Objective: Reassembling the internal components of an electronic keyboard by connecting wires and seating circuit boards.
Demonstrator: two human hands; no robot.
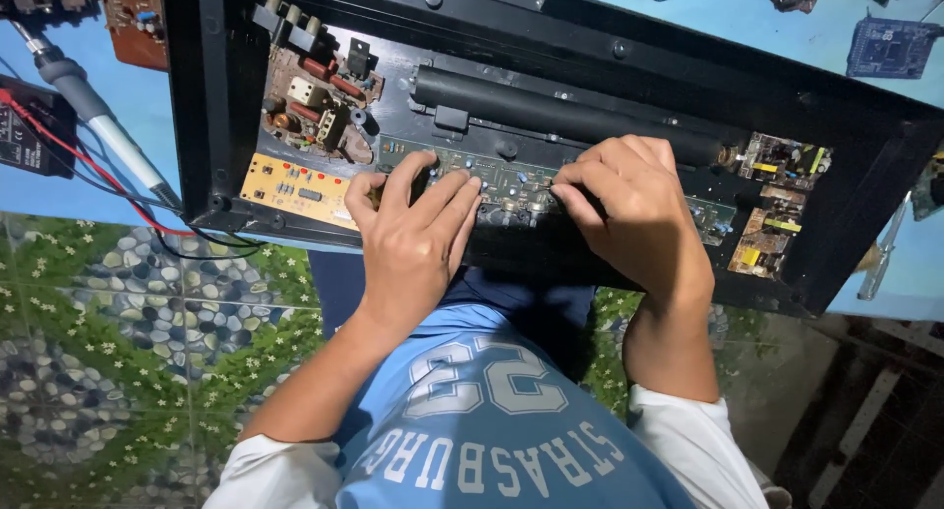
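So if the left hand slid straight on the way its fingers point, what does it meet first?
The left hand points up across the long green circuit board, where its fingertips already rest. Going straight on, it would probably meet the black tube lying just beyond the board, though the tube's height above it is unclear.

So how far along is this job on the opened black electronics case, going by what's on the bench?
Done: the black case lies open, its circuit boards bare. In hand: the left hand and right hand both press fingertips onto the long green board at the front edge. Left: the soldering iron lies untouched beside the case, and the brown board and yellow board sit exposed, so closing up has not begun.
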